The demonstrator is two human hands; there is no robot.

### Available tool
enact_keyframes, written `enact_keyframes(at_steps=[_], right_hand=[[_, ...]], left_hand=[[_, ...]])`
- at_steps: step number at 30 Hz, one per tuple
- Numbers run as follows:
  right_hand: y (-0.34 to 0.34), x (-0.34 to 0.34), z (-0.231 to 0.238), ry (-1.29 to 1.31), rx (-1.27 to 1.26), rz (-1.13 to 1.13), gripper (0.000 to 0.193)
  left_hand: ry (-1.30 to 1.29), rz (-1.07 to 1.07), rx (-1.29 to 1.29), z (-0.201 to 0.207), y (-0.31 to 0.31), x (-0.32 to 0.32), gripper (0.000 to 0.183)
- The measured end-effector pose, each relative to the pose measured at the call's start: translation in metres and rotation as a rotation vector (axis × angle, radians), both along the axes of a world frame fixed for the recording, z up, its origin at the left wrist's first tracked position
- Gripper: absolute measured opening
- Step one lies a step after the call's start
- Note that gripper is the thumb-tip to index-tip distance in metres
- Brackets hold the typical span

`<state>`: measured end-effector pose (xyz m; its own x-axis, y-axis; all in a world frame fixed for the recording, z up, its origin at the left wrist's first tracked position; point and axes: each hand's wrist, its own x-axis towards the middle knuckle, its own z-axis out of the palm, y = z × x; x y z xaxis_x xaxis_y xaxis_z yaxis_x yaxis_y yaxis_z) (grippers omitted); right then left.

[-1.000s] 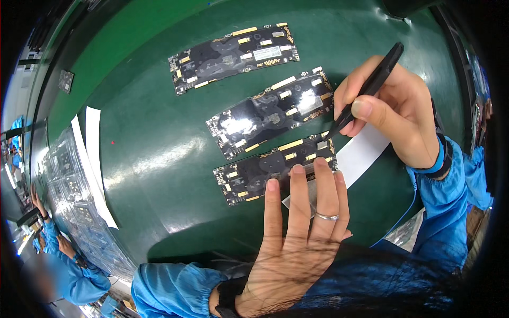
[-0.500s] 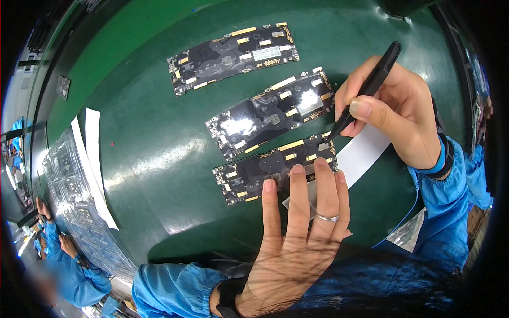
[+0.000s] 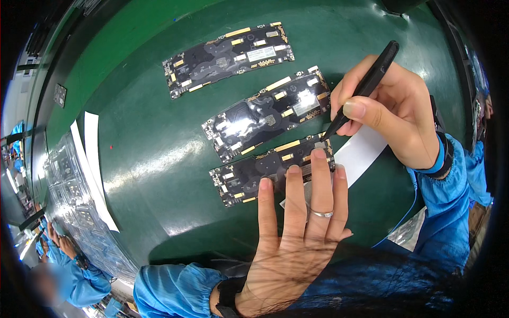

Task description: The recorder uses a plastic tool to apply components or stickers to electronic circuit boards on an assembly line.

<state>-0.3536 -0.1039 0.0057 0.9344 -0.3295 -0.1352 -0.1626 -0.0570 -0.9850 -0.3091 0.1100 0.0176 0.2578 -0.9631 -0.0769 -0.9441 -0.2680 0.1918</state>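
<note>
My left hand (image 3: 297,244) lies with fingers stretched and spread, its fingertips pressing on the nearest black circuit board (image 3: 249,177). My right hand (image 3: 389,108) grips slim black tweezers (image 3: 371,79), seen from the side. Their tip comes down at the board's right end, beside a small grey rectangular part close to my left ring fingertip. Whether the tip pinches anything is too small to tell. A greyish clear sheet (image 3: 289,201) shows partly from under my left fingers. A second circuit board (image 3: 270,114) with glossy film lies just beyond, and a third (image 3: 228,58) farther back.
White paper strips lie on the green table, one (image 3: 366,151) under my right hand and another (image 3: 93,159) at the left. Clear trays (image 3: 85,212) line the left side, where a co-worker's hands (image 3: 66,246) show. A blue cord (image 3: 405,217) hangs by my right sleeve.
My left ring finger has slid up the nearest board toward the tweezers' tip. The tip has shifted slightly left and down. All three boards appear slightly farther left in view.
</note>
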Motion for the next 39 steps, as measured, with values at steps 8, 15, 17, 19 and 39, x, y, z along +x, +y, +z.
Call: enact_keyframes(at_steps=[8,15,17,19,39], right_hand=[[0.000,-0.006,0.003,-0.054,0.029,-0.043,0.017],[-0.007,-0.009,0.000,-0.111,-0.173,0.157,0.011],[-0.007,-0.009,-0.001,-0.087,-0.151,0.138,0.009],[-0.007,-0.010,0.001,-0.081,-0.144,0.125,0.009],[-0.006,-0.007,-0.003,-0.141,-0.200,0.143,0.007]], left_hand=[[-0.020,0.044,-0.087,-0.011,0.010,-0.022,0.063],[0.067,-0.059,0.083,0.004,0.011,-0.018,0.062],[0.057,-0.044,0.061,0.000,0.011,-0.020,0.062],[0.030,-0.055,0.058,0.000,0.011,-0.021,0.062],[0.057,0.012,0.049,0.002,0.010,-0.017,0.070]])
